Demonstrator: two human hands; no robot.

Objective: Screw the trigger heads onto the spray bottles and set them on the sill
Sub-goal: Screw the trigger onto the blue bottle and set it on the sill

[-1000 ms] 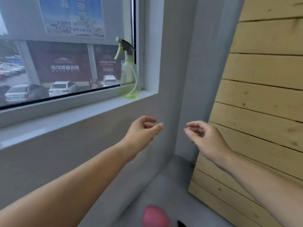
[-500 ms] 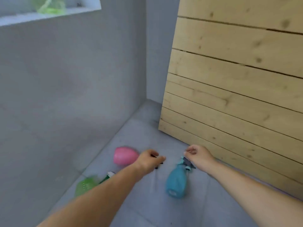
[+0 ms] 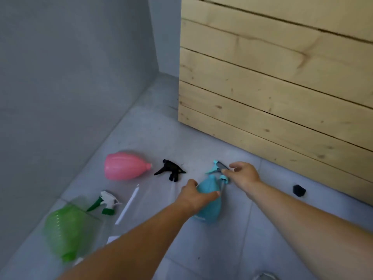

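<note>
- Grey tiled floor (image 3: pixel 141 138) in a corner; pale wooden plank panel (image 3: pixel 282 87) behind.
- Translucent green plastic bottle (image 3: pixel 66 231) lies far left of the blue one.
- Pink ribbed plastic bottle (image 3: pixel 124 166) lies up-left of it.
- Light blue plastic spray bottle (image 3: pixel 210 201) on its side, left hand (image 3: pixel 196 196) wrapped around its body.
- Right hand (image 3: pixel 245 174) pinches the blue-grey trigger head (image 3: pixel 219 168) at its neck.
- Black trigger head (image 3: pixel 171 171) just left.
- Green-white trigger head (image 3: pixel 105 203) beside the green bottle.

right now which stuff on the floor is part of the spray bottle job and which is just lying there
Job things:
- blue bottle, left hand on it
- blue trigger head at right hand
- pink bottle
- black trigger head
- green bottle
- green-and-white trigger head
- white tube

Lying about:
- small black object
- wooden panel
</note>
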